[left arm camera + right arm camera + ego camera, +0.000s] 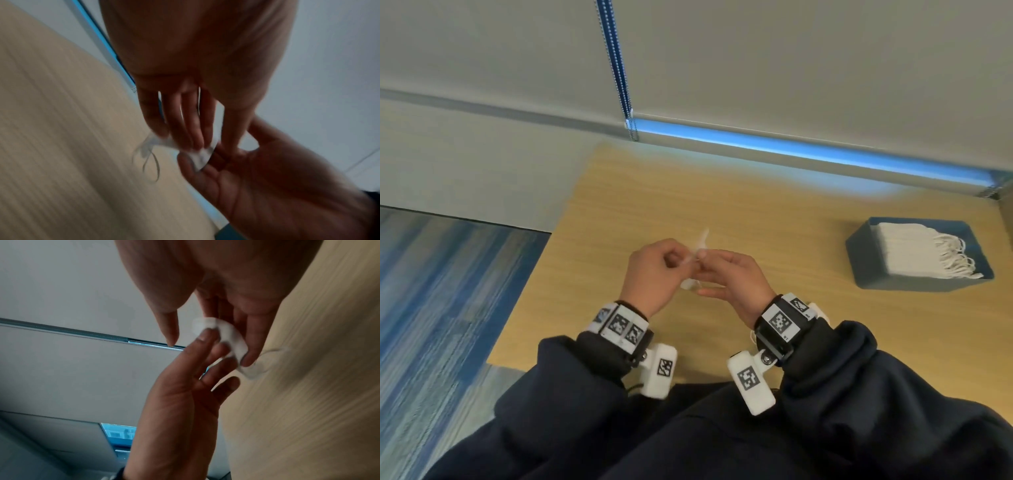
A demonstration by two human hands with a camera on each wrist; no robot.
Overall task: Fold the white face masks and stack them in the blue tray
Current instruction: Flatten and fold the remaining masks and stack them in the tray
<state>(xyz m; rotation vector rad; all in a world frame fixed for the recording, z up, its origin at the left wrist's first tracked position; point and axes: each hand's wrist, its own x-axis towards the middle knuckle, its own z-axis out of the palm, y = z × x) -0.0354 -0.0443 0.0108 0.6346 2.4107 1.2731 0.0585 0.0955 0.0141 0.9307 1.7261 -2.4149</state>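
A white face mask [701, 244] is held upright above the middle of the wooden table [774, 219]. My left hand [674, 263] pinches it from the left and my right hand [717, 274] grips it from the right. The two hands hide most of it. In the left wrist view my left hand [197, 139] has its fingers on the mask [202, 154], and the ear loops [149, 160] dangle blurred below. In the right wrist view my right hand [252, 337] curls a finger over the mask [226, 335]. The blue tray [866, 260] stands at the right with a stack of folded masks [914, 250].
The table's left edge [541, 274] drops to blue carpet [448, 291]. A wall and a blind with a bead chain [619, 75] close off the far side. Bare wood lies between the hands and the tray.
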